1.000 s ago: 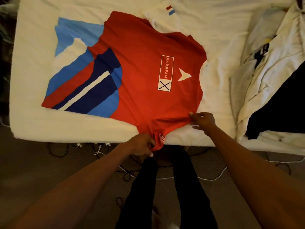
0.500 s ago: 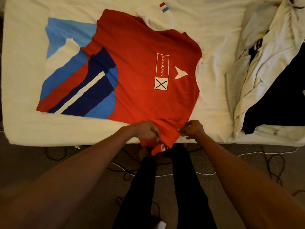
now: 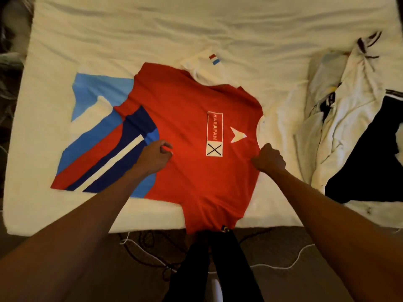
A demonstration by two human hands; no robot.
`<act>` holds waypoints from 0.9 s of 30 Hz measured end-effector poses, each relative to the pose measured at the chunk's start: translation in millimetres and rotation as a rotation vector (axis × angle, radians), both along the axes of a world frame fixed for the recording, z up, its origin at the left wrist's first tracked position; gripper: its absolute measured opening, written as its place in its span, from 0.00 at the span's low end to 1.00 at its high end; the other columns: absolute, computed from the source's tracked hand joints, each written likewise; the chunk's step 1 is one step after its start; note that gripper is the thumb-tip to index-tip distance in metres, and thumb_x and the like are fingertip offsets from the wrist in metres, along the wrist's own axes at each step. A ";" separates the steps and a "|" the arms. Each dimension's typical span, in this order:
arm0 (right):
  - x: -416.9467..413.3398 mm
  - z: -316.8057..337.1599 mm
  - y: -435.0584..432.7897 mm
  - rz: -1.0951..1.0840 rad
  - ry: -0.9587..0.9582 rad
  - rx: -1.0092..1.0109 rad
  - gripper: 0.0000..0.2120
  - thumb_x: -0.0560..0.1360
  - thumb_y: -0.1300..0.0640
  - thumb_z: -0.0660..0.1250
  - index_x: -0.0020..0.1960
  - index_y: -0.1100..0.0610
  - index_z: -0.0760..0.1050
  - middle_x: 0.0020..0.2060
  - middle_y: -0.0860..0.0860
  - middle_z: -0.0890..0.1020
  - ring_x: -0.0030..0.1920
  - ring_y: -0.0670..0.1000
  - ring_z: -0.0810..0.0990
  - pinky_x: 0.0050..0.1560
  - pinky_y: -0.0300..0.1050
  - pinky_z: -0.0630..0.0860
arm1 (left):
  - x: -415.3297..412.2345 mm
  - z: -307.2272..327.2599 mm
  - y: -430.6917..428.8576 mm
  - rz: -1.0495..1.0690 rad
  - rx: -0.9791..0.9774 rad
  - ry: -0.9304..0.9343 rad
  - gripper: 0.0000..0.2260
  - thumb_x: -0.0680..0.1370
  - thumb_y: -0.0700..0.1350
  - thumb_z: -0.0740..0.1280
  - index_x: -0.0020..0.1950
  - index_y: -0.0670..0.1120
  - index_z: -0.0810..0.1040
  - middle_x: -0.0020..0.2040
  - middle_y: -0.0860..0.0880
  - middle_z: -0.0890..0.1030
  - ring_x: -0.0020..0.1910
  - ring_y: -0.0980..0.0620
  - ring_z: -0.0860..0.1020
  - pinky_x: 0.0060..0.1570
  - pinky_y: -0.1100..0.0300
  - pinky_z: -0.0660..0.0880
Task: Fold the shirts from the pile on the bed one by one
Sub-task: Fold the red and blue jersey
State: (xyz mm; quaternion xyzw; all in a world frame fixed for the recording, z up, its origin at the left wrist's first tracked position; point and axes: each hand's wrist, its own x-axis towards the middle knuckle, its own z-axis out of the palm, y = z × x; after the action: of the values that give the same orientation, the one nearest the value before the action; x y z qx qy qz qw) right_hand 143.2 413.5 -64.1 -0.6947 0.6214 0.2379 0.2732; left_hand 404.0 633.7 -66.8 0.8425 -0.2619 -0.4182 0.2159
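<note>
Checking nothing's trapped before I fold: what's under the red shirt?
Only the white bed sheet shows around the red shirt, whose near sleeve hangs over the edge. Anything beneath the fabric is covered.

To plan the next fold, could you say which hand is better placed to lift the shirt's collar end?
Likely right: the right hand grips the shirt edge by the collar; the left hand is farther off.

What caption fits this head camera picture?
Right hand grips a red shirt spread on the bed, left hand over it, clothes pile beside.
</note>
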 end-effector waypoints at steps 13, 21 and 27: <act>121.4 -56.5 -196.3 0.132 -0.292 -0.015 0.27 0.75 0.36 0.65 0.57 0.60 0.77 0.53 0.58 0.81 0.54 0.59 0.79 0.55 0.51 0.75 | 119.6 -36.8 -262.3 0.026 -0.137 -0.282 0.16 0.80 0.46 0.67 0.67 0.45 0.73 0.62 0.39 0.76 0.56 0.39 0.77 0.50 0.55 0.71; 126.2 -91.8 -233.0 0.059 -0.675 0.073 0.11 0.76 0.46 0.70 0.45 0.54 0.80 0.40 0.50 0.82 0.43 0.50 0.80 0.46 0.45 0.73 | 143.9 -78.5 -363.8 -0.056 0.139 -0.378 0.34 0.75 0.62 0.71 0.74 0.47 0.65 0.69 0.41 0.72 0.66 0.37 0.73 0.62 0.46 0.71; 132.4 -97.2 -256.3 -0.135 -0.760 0.030 0.12 0.79 0.47 0.67 0.51 0.57 0.78 0.43 0.51 0.81 0.43 0.49 0.78 0.44 0.44 0.71 | 177.9 -72.0 -414.0 -0.070 -0.043 -0.449 0.20 0.77 0.53 0.72 0.62 0.42 0.79 0.63 0.40 0.78 0.64 0.38 0.75 0.61 0.50 0.72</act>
State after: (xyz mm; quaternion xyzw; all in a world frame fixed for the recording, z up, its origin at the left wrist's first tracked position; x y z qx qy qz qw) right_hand 275.6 157.2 -161.3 -0.6868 0.5167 -0.0459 0.5091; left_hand 581.8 219.7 -138.7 0.9002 -0.3411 -0.2218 0.1554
